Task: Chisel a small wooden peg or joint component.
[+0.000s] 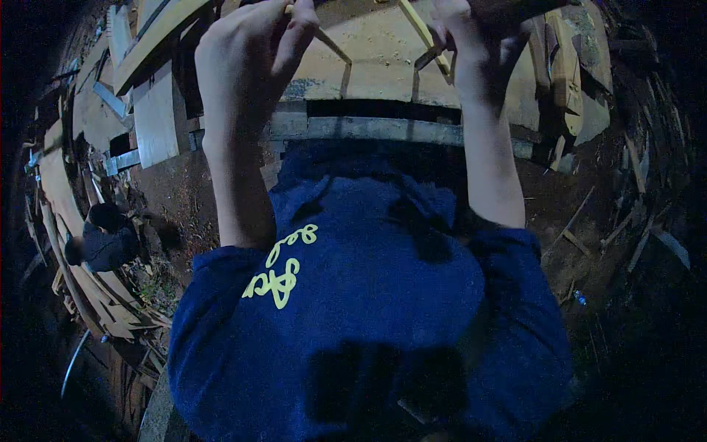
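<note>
My left hand [254,40] is closed, its thumb and fingers pinching a thin wooden stick [335,48] that slants down to the right over a pale wooden board [375,48]. Opposite it, my right hand [479,44] is also closed, around a narrow yellowish wooden strip [421,28] that leans down toward the wrist. Both sets of fingertips are partly cut off by the upper edge of the picture. Sawdust or small chips lie on the board between the hands, and thin dark shadows fall across its near edge.
A grey plank [368,130] runs along the board's near side, with a dark gap behind it. More planks [156,121] lean at the left, and a wooden beam [565,74] stands at the right. Scrap wood [81,258] litters the brown ground. A dark-clothed person [107,236] is at the left.
</note>
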### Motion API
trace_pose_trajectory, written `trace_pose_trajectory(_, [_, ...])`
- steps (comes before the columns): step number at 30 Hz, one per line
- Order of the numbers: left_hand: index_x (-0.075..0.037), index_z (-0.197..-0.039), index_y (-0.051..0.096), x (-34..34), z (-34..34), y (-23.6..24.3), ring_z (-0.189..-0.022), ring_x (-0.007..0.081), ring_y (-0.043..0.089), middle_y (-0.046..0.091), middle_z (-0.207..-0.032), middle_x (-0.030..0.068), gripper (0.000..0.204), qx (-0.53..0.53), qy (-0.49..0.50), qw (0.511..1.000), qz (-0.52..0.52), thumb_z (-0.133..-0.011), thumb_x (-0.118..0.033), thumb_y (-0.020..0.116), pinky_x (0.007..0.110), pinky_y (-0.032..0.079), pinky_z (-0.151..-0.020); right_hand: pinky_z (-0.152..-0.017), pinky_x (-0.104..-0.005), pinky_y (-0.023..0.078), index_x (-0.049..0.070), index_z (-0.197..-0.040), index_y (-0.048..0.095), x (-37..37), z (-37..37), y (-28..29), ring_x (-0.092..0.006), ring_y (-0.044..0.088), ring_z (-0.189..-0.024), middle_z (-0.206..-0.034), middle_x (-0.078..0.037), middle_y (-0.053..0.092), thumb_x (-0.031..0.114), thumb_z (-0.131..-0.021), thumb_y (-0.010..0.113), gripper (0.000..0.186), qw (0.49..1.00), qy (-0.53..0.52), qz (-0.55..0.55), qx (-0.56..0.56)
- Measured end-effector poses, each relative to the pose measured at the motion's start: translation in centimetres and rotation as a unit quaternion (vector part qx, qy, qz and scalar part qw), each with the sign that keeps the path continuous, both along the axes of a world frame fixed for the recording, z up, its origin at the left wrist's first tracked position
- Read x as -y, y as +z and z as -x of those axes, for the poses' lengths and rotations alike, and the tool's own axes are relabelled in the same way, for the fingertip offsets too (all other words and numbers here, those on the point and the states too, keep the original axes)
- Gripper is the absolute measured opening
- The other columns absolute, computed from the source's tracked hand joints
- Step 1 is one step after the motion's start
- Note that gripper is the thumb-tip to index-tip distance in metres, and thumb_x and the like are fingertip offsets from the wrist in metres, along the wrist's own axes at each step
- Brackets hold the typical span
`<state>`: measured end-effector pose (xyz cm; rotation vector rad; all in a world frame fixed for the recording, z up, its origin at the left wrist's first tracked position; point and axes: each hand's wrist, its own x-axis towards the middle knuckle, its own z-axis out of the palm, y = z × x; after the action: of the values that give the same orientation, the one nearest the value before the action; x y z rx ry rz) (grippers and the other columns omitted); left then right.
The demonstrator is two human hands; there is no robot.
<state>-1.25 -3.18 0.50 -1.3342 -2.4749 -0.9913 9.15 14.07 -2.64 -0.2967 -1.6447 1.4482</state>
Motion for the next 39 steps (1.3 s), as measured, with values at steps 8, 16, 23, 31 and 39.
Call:
trace_pose_trajectory(8, [-0.004, -0.074, 0.054, 0.2, 0.2, 0.6, -0.063, 0.0357, 0.059, 0.055, -0.063, 0.0173, 0.031, 0.058, 0.017, 0.996, 0.061, -0.093, -0.029, 0.051, 0.042, 0.043, -0.056, -0.032, -0.0219, 0.027, 0.008, -0.071, 0.044, -1.0, 1.0, 3.5, -0.0071, 0.031, -0.034, -0.049, -0.001, 0.042, 0.015, -0.09, 0.054, 0.022, 0.944, 0.193, 0.165, -0.211])
trace_pose_trajectory(16, [0.001, -0.075, 0.047, 0.4, -1.1, 0.6, -0.054, 0.0343, 0.049, 0.042, -0.061, 0.0203, 0.032, 0.025, 0.011, 0.998, 0.061, -0.096, -0.023, 0.048, 0.037, 0.04, -0.053, -0.034, -0.0236, 0.028, 0.007, -0.068, 0.044, 1.6, 3.4, 2.6, -0.0083, 0.033, -0.036, -0.05, -0.002, 0.041, 0.011, -0.089, 0.054, 0.023, 0.963, 0.161, 0.18, -0.121])
trace_pose_trajectory(23, [-0.004, -0.072, 0.051, 1.3, -1.6, 0.2, -0.058, 0.0341, 0.056, 0.051, -0.058, 0.016, 0.029, 0.033, 0.046, 0.996, 0.074, -0.092, -0.025, 0.053, 0.043, 0.042, -0.053, -0.036, -0.0223, 0.029, 0.008, -0.068, 0.048, 2.2, 4.2, 2.5, -0.0071, 0.037, -0.037, -0.049, 0.0, 0.044, 0.012, -0.087, 0.058, 0.022, 0.985, 0.115, 0.085, -0.099])
trace_pose_trajectory(31, [-0.003, -0.068, 0.054, 1.8, -1.5, -0.3, -0.053, 0.0304, 0.054, 0.05, -0.057, 0.0146, 0.027, 0.092, 0.092, 0.991, 0.012, -0.088, -0.021, 0.058, 0.037, 0.04, -0.051, -0.032, -0.0217, 0.025, 0.008, -0.067, 0.045, 2.5, 4.1, 2.1, -0.0061, 0.033, -0.034, -0.047, 0.001, 0.039, 0.01, -0.088, 0.055, 0.024, 0.975, 0.102, 0.166, -0.104])
trace_pose_trajectory(39, [-0.002, -0.068, 0.055, 1.9, -1.5, -0.6, -0.05, 0.0294, 0.051, 0.047, -0.055, 0.0146, 0.028, 0.104, 0.114, 0.988, -0.005, -0.089, -0.021, 0.058, 0.037, 0.038, -0.05, -0.033, -0.0204, 0.026, 0.007, -0.068, 0.048, 2.5, 4.8, 2.4, -0.005, 0.035, -0.035, -0.047, 0.001, 0.042, 0.01, -0.087, 0.058, 0.021, 0.985, 0.111, 0.106, -0.079])
